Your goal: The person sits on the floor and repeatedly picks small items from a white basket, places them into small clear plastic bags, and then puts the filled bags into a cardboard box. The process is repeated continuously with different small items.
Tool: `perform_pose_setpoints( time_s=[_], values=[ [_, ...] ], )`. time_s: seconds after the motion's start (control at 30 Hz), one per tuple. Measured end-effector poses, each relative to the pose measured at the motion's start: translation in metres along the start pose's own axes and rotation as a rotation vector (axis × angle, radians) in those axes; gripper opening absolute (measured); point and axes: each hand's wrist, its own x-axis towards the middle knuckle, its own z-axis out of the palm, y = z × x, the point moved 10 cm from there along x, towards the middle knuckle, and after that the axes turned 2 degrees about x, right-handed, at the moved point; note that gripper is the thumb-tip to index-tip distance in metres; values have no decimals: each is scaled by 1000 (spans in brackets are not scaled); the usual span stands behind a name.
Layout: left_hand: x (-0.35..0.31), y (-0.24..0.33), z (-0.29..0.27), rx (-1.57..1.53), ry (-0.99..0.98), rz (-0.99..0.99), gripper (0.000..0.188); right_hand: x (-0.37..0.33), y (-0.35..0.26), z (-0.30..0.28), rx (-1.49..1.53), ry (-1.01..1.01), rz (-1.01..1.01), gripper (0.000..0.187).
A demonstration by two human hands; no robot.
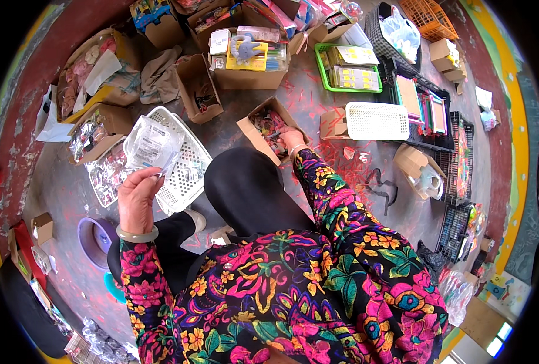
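Note:
Pinched in the fingers of my left hand [137, 195] is a clear plastic bag [154, 142] with a printed label, held up over a white perforated basket [190, 176]. My right hand [292, 139] reaches into a small open cardboard box [258, 141] in front of my knee. That box holds a jumble of small dark and coloured pieces [269, 123]. The right fingertips are down among these pieces, so what they grip, if anything, cannot be made out.
Left of the basket lie shiny small packets [108, 176] and a purple basin [96, 239]. Cardboard boxes [251, 79] stand ahead. A green basket [348, 70], an upturned white basket [377, 121] and black crates [427, 109] are to the right. Red scraps [348, 153] litter the floor.

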Motion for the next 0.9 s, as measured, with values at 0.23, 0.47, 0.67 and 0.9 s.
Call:
perform_pose_setpoints(
  time_s=[0.23, 0.47, 0.67, 0.9],
  values=[
    [-4, -2, -2, -4, 8, -5, 17, -60, -86, 63, -1003, -13, -747, 24],
    [0, -9, -2, 14, -17, -54, 16, -61, -84, 90, -1423, -52, -724, 25],
    [-3, -19, -8, -124, -23, -139, 16, -75, -90, 93, -1382, -86, -737, 21],
    [1, -27, -3, -184, -71, -213, 17, -69, -121, 41, -868, 94, -646, 20]
  ],
)
